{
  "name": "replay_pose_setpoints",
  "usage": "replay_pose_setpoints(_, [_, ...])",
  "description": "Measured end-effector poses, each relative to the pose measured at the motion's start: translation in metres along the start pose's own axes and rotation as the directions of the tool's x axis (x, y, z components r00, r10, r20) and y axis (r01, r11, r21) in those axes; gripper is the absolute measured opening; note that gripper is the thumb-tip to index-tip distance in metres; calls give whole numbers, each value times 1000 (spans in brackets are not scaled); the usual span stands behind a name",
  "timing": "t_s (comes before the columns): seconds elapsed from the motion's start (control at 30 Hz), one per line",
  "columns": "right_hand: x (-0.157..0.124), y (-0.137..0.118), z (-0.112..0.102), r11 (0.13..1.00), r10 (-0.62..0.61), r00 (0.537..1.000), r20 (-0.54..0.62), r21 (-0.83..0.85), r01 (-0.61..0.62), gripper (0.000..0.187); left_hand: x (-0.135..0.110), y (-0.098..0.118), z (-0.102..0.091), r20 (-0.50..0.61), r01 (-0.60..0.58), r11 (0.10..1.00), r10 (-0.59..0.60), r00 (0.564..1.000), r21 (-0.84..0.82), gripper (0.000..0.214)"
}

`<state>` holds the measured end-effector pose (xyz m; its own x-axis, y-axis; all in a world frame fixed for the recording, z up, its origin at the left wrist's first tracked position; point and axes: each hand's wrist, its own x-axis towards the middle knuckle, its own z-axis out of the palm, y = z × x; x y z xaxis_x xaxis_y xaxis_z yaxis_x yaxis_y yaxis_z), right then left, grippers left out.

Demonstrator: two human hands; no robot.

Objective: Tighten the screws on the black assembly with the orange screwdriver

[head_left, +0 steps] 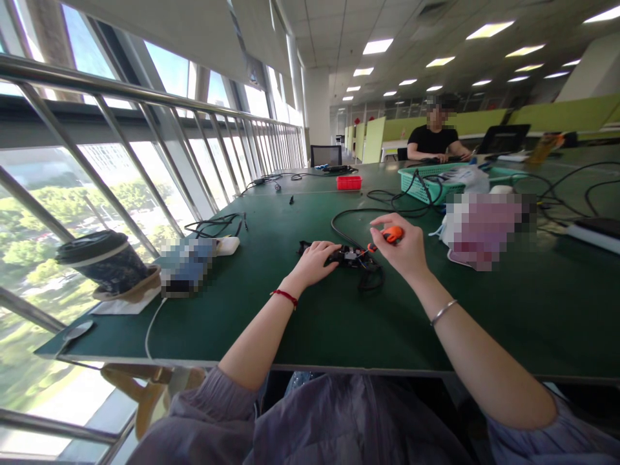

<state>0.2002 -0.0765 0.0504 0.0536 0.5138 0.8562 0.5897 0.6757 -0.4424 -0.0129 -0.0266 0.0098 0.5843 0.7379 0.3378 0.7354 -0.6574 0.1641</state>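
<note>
Elongated black device (352, 257): inner parts exposed, apparently mid-work, not closed up. Left hand (316, 257): closed over device's left end. Right hand (403, 248): gripping orange-handled screwdriver (394, 233) at device's right end.

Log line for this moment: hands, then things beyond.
left hand: on black device | right hand: holding orange-handled tool, pointed toward device | beyond: red box, green basket

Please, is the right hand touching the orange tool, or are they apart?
Touching. The head view shows it: the orange tool is held within the curled right hand, above the table.
</note>
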Motion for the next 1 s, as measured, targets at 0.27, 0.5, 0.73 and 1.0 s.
replay_pose_setpoints(0.27, [-1,0,2,999,-26,999,-31,28,27,34,0,0,0,-5,-3,1000,3,1000,-6,45])
replay_pose_setpoints(0.5, [0,1,0,999,34,999,7,-21,-34,9,0,0,0,-3,-3,1000,3,1000,-4,45])
replay_pose_setpoints(0.73, [-1,-2,2,999,-15,999,-33,45,17,33,0,-1,2,-8,-11,1000,11,1000,2,44])
replay_pose_setpoints(1.0, [0,1,2,999,34,999,-42,-19,-34,16,0,-2,2,-10,-15,1000,15,1000,0,45])
